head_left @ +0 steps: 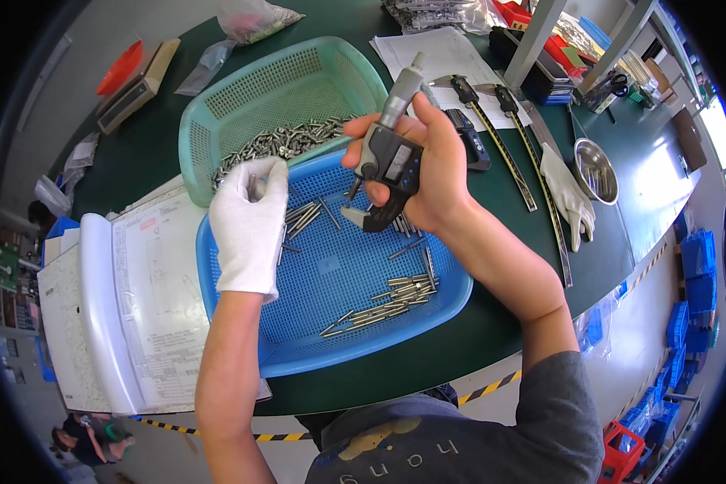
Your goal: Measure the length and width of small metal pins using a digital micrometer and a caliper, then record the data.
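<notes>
My right hand (436, 165), bare, is wrapped around a digital micrometer (391, 165) and holds it tilted above the blue basket (331, 352). The micrometer's curved frame points down toward the basket, and nothing shows in its gap. My left hand (252, 218) wears a white glove. Its fingers are pinched together over the near rim of the green basket (198, 161), and what they hold is mostly hidden. Short metal pins (278, 141) lie heaped in the green basket. Longer metal pins (387, 302) lie in loose groups in the blue one.
Drawing sheets (157, 298) lie left of the baskets. To the right are digital calipers (492, 129), a white glove (569, 194) and a steel bowl (595, 171) of pins. A scale (141, 85) stands far left. A shelf post (532, 40) rises at the back right.
</notes>
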Motion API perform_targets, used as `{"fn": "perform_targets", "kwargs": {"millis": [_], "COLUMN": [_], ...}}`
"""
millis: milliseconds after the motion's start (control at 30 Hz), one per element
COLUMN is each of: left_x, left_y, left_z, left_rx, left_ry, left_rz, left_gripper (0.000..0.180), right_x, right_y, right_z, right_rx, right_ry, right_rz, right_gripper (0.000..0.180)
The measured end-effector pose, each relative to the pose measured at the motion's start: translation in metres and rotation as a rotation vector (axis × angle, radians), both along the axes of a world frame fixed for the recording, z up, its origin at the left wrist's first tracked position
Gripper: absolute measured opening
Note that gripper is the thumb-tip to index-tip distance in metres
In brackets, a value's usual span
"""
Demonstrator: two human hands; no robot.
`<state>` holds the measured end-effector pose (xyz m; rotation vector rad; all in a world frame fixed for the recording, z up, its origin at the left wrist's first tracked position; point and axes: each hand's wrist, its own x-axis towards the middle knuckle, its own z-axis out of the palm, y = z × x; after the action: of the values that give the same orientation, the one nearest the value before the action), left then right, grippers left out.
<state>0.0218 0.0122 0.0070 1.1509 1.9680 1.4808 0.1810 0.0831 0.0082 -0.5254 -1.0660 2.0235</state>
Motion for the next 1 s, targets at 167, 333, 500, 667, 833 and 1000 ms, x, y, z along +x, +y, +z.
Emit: {"fn": "perform_targets", "kwargs": {"millis": [167,333,500,667,833,1000], "left_x": [0.022,0.059,0.072,0.075,0.074,0.073], "left_y": [-0.005,-0.010,-0.017,-0.015,-0.011,-0.013], "left_z": [-0.006,-0.035,-0.038,-0.038,-0.031,-0.035], "left_rx": [-0.281,-0.199,-0.252,-0.264,-0.342,-0.395], "left_ry": [0.158,0.518,0.879,0.864,0.901,1.061], "left_rz": [-0.289,-0.727,-0.797,-0.741,-0.747,-0.725], "left_gripper": [0.017,0.024,0.017,0.012,0.011,0.010], "right_x": [0.001,0.005,-0.003,0.000,0.002,0.001], "right_y": [0.002,0.002,0.000,0.002,0.002,0.000], "right_z": [0.002,0.004,-0.005,-0.004,-0.001,0.000], "right_rx": [-0.020,-0.147,-0.227,-0.214,-0.219,-0.236], "right_ry": [0.181,0.236,0.231,0.209,0.202,0.204], "right_rz": [-0.302,-0.377,-0.307,-0.298,-0.291,-0.270], "right_gripper": [0.061,0.061,0.059,0.057,0.057,0.057]}}
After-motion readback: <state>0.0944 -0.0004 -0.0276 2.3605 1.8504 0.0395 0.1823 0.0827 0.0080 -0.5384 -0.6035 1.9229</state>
